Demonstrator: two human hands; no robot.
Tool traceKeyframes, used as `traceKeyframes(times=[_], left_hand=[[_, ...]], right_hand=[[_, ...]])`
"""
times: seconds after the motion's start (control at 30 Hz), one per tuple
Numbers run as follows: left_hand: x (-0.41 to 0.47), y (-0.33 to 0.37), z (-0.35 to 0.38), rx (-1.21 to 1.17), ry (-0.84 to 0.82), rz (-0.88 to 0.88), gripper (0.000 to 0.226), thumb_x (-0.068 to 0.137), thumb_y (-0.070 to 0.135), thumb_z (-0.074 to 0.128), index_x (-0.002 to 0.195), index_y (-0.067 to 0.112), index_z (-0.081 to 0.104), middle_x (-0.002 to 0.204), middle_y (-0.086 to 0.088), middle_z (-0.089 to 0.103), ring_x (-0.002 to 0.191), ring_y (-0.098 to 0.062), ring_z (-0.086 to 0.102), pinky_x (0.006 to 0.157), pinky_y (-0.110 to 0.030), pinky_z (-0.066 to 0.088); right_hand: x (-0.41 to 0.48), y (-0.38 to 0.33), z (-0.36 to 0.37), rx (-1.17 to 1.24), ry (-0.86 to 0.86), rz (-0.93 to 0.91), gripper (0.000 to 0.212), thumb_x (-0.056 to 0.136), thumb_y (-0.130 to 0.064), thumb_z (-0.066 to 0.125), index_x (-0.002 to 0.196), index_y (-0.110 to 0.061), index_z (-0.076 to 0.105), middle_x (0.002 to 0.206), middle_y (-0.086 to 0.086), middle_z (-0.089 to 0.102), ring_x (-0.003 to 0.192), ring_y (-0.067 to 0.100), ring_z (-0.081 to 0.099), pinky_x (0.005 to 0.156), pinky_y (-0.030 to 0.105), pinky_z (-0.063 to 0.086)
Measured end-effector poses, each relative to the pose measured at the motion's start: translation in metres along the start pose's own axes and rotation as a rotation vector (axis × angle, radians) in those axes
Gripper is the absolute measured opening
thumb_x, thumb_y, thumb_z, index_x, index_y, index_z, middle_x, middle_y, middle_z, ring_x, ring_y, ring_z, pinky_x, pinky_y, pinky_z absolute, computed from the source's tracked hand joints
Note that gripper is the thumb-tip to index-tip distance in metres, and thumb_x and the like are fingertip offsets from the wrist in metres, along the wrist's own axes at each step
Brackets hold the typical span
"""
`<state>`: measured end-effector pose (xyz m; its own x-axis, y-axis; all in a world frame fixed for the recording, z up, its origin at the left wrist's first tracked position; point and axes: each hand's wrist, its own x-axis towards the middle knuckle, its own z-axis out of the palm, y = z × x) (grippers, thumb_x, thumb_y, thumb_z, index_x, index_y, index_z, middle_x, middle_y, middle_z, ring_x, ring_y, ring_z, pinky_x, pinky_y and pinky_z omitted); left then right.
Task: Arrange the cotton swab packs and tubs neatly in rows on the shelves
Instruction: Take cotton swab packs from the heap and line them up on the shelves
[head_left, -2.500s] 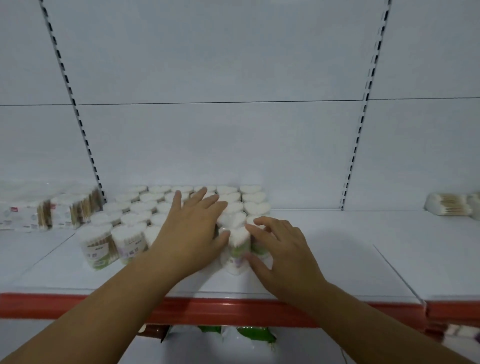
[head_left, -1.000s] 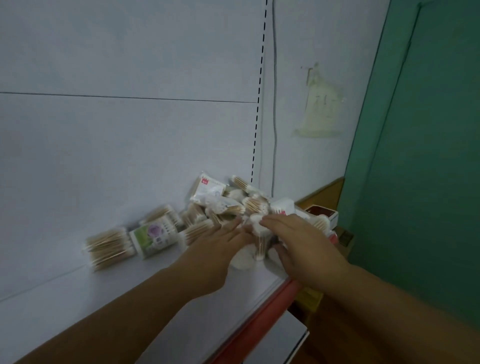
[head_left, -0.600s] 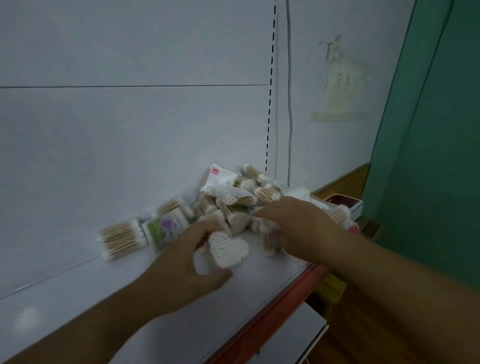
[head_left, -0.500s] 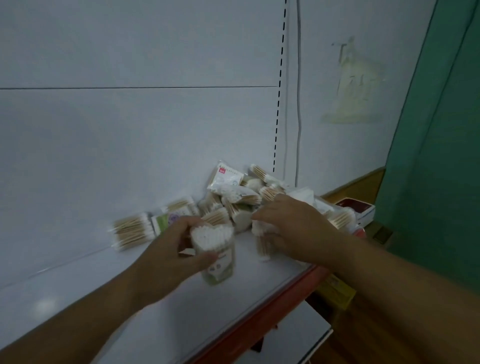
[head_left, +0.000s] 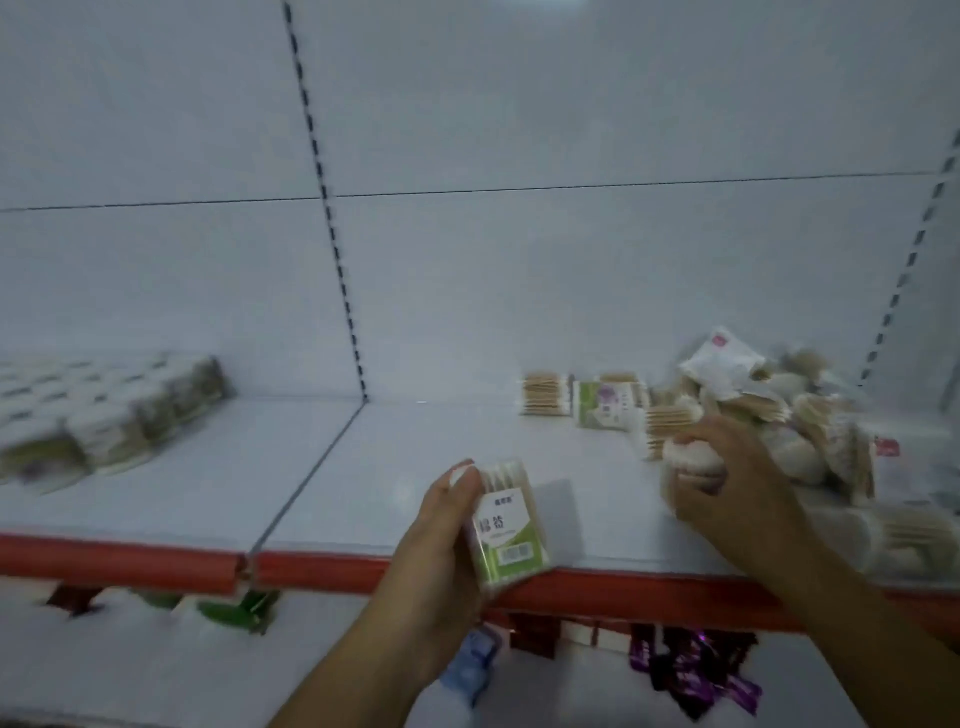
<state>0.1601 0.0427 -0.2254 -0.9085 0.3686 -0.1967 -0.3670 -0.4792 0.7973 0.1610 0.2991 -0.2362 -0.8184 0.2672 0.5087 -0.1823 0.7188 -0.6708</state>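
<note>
My left hand (head_left: 441, 535) grips a clear tub of cotton swabs with a green and white label (head_left: 506, 525), held just above the front edge of the white shelf (head_left: 363, 483). My right hand (head_left: 737, 483) is curled round a second swab tub (head_left: 691, 457) at the near edge of a loose pile of swab packs and tubs (head_left: 779, 415) on the right of the shelf. Rows of arranged tubs (head_left: 104, 410) stand blurred at the far left.
A swab pack (head_left: 543, 393) and a green-labelled pack (head_left: 608, 405) lie by the back wall. The shelf has a red front lip (head_left: 124, 564). Below it hang green (head_left: 234, 613) and purple packets (head_left: 696, 670). Slotted uprights run up the back panel.
My view has swung left from the shelf's right end. My left hand has carried its tub toward the shelf front, and my right hand has lifted a tub out of the pile.
</note>
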Motion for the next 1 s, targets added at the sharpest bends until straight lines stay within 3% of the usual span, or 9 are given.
traceKeyframes(times=[0.1,0.17,0.23,0.37,0.5,0.57,0.73,0.83,1.0], left_hand=[[-0.039,0.003,-0.036,-0.043,0.142,0.093,0.059,0.07,0.044,0.058,0.126,0.026,0.056,0.107,-0.012,0.071,0.09,-0.03,0.067,0.069,-0.043,0.057],[-0.065,0.01,-0.059,-0.072,0.186,0.093,0.063,0.071,0.046,0.057,0.125,0.013,0.058,0.115,-0.023,0.066,0.092,-0.033,0.067,0.071,-0.045,0.057],[-0.087,0.019,-0.085,-0.071,0.255,0.135,0.063,0.072,0.046,0.058,0.121,0.008,0.059,0.11,-0.027,0.066,0.09,-0.033,0.067,0.07,-0.045,0.058],[-0.121,0.047,-0.138,0.028,0.365,0.274,0.056,0.072,0.048,0.054,0.115,0.013,0.061,0.089,-0.011,0.071,0.08,-0.021,0.07,0.072,-0.04,0.057],[-0.154,0.086,-0.202,0.058,0.36,0.321,0.055,0.071,0.026,0.071,0.124,0.017,0.055,0.108,-0.016,0.068,0.097,-0.029,0.067,0.083,-0.043,0.056],[-0.172,0.11,-0.241,0.118,0.329,0.333,0.072,0.063,0.001,0.076,0.128,0.02,0.05,0.111,-0.018,0.064,0.095,-0.031,0.066,0.082,-0.044,0.056],[-0.201,0.159,-0.323,0.248,0.308,0.374,0.073,0.071,-0.013,0.07,0.125,0.034,0.053,0.113,-0.015,0.064,0.1,-0.034,0.064,0.09,-0.051,0.054],[-0.202,0.174,-0.355,0.253,0.317,0.39,0.079,0.057,-0.005,0.08,0.121,0.035,0.056,0.101,-0.013,0.071,0.093,-0.032,0.067,0.084,-0.049,0.056],[-0.181,0.205,-0.398,0.305,0.271,0.436,0.094,0.022,0.017,0.094,0.108,0.033,0.061,0.094,-0.014,0.073,0.08,-0.024,0.072,0.061,-0.029,0.056]], right_hand=[[-0.014,-0.057,0.017,0.365,0.073,0.08,0.047,0.067,-0.009,0.084,0.103,-0.027,0.059,0.107,-0.003,0.061,0.085,0.006,0.059,0.066,0.014,0.049],[-0.033,-0.103,0.038,0.66,-0.036,0.082,0.045,0.071,0.005,0.078,0.099,-0.026,0.06,0.101,-0.001,0.067,0.077,0.004,0.065,0.066,0.013,0.054],[-0.056,-0.141,0.068,0.842,-0.195,0.09,0.041,0.066,-0.003,0.083,0.097,-0.021,0.063,0.094,0.009,0.07,0.069,0.003,0.067,0.062,0.014,0.055],[-0.09,-0.194,0.129,0.943,-0.369,0.171,0.033,0.075,0.005,0.073,0.097,-0.019,0.067,0.096,0.011,0.071,0.076,0.013,0.068,0.056,0.017,0.054],[-0.123,-0.261,0.191,0.988,-0.459,0.211,0.054,0.049,-0.043,0.089,0.096,-0.025,0.069,0.092,0.004,0.072,0.084,0.02,0.07,0.065,0.031,0.057],[-0.136,-0.293,0.226,0.981,-0.434,0.238,0.038,0.06,-0.027,0.08,0.096,-0.027,0.067,0.091,0.003,0.071,0.084,0.02,0.069,0.066,0.036,0.056],[-0.158,-0.353,0.293,0.98,-0.358,0.254,0.029,0.082,-0.005,0.068,0.097,-0.029,0.064,0.079,-0.006,0.069,0.069,0.007,0.067,0.059,0.026,0.055],[-0.161,-0.366,0.32,0.999,-0.296,0.334,0.028,0.086,-0.002,0.064,0.099,-0.027,0.063,0.079,-0.003,0.069,0.07,0.011,0.068,0.06,0.029,0.055],[-0.144,-0.379,0.356,1.015,-0.278,0.388,0.032,0.086,0.009,0.056,0.099,-0.019,0.064,0.076,-0.001,0.07,0.069,0.013,0.067,0.057,0.026,0.056]])
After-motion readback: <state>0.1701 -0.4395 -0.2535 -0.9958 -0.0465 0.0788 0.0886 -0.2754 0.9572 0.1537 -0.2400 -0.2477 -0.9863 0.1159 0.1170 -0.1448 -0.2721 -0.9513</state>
